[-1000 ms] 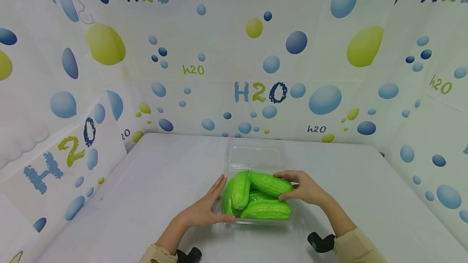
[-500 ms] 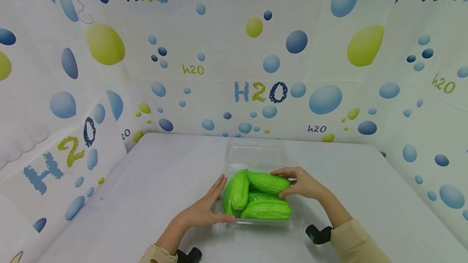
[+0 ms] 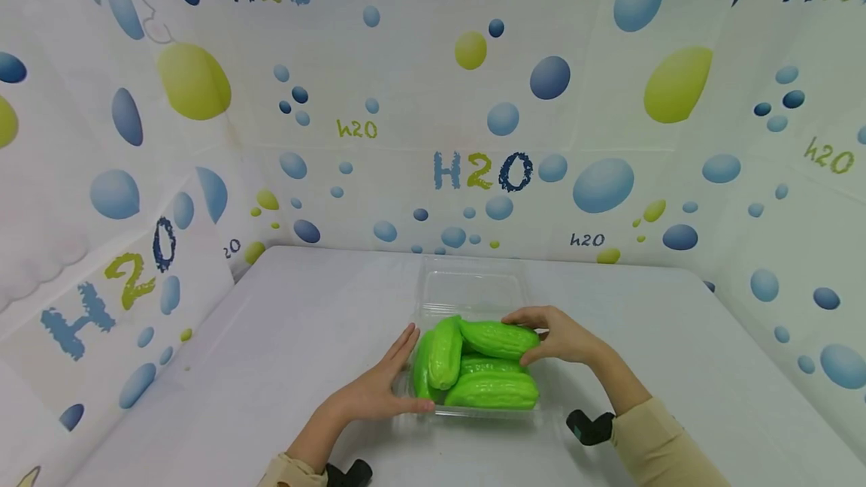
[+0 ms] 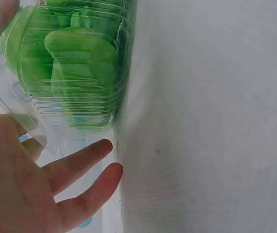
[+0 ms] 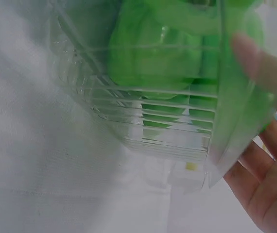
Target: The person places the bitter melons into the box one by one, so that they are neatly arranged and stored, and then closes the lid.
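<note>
In the head view a clear plastic clamshell box (image 3: 487, 412) holds several bright green, ridged bitter melons. My right hand (image 3: 564, 335) grips the right end of the upper bitter melon (image 3: 499, 339), thumb in front and fingers behind. Below it another bitter melon (image 3: 492, 390) lies along the front wall. Two more stand lengthwise at the left, one of them an upright bitter melon (image 3: 444, 355) leaning on its neighbour. My left hand (image 3: 372, 393) rests against the box's left side with straight, spread fingers, thumb at the front rim. The left wrist view shows those fingers beside the ribbed plastic wall (image 4: 87, 104).
The box's transparent lid (image 3: 472, 285) lies folded back on the white table (image 3: 325, 307). Behind and at both sides hangs a white curtain (image 3: 406, 81) printed with blue and yellow drops. Black wrist camera mounts (image 3: 590, 428) sit near the sleeves.
My right hand has shifted slightly left with the upper bitter melon, whose right end now sits further left in the box. My left hand has stayed in place.
</note>
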`<state>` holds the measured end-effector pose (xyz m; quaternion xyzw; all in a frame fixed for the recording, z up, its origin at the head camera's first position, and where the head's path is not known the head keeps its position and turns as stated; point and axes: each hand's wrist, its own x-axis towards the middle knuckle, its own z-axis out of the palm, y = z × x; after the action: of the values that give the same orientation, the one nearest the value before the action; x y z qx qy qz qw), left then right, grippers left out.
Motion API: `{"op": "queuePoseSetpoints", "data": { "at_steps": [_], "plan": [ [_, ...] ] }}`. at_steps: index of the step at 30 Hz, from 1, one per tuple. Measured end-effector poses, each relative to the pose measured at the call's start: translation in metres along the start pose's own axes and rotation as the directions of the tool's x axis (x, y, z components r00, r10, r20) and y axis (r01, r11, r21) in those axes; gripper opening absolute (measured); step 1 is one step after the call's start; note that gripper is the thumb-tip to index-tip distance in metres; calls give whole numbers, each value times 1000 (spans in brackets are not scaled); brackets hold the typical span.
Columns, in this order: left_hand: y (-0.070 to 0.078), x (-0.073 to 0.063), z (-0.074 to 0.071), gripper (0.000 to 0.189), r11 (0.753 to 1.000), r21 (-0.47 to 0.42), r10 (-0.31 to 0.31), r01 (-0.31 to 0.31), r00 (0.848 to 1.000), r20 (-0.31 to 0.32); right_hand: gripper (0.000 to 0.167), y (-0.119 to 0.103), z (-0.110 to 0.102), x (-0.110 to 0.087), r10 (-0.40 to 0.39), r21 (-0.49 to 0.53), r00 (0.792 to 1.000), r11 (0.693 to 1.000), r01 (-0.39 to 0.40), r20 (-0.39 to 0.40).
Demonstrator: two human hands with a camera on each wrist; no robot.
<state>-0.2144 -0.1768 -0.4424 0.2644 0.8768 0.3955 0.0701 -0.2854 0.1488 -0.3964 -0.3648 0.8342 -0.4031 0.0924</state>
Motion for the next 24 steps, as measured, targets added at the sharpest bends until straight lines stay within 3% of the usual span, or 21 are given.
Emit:
{"op": "queuePoseSetpoints", "data": {
  "at_steps": [14,24],
  "plan": [
    [5,1,-1,107,1000,25,-11,11,1000,-20,65,-1,-1,0,-12,43,1000,999,13,-23],
    [3,7,-17,98,996,-89,-15,9,998,-67,60,1,-8,-5,24,86,995,996,-15,-100]
  ]
}}
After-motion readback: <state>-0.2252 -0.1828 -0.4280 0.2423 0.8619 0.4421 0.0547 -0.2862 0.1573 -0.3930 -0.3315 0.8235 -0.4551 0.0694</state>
